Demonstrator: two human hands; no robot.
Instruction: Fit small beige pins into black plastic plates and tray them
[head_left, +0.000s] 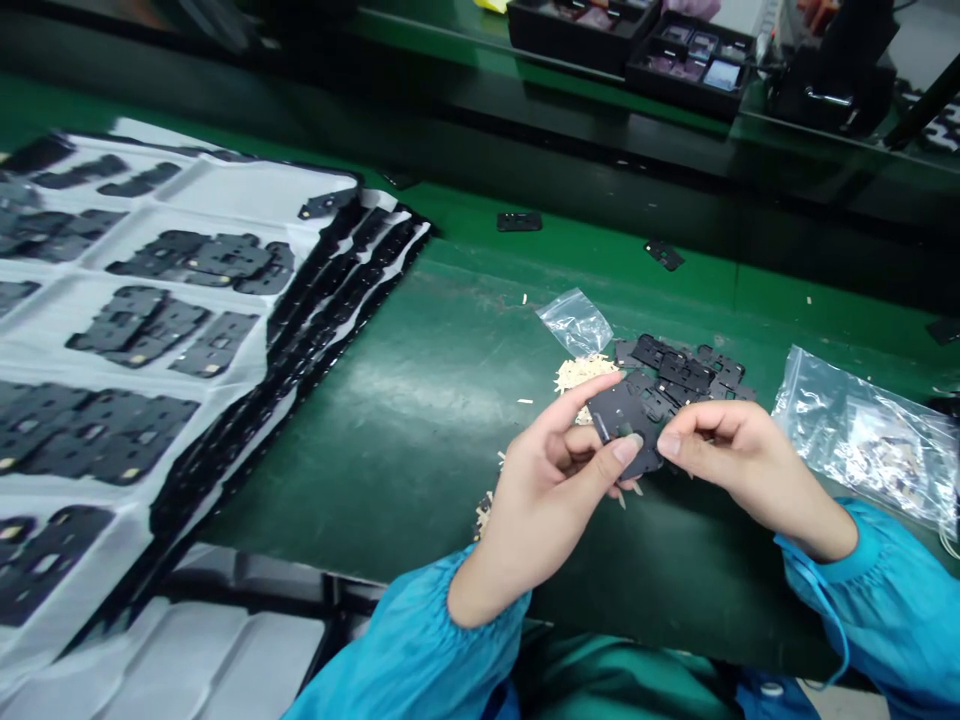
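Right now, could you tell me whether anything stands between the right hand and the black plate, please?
Nothing visible does. The right hand is beside the black plate, which the left hand holds; the pile of parts lies beyond.

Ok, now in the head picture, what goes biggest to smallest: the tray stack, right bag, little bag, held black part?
1. Tray stack
2. Right bag
3. Little bag and held black part: too alike to rank, and the part is half hidden.
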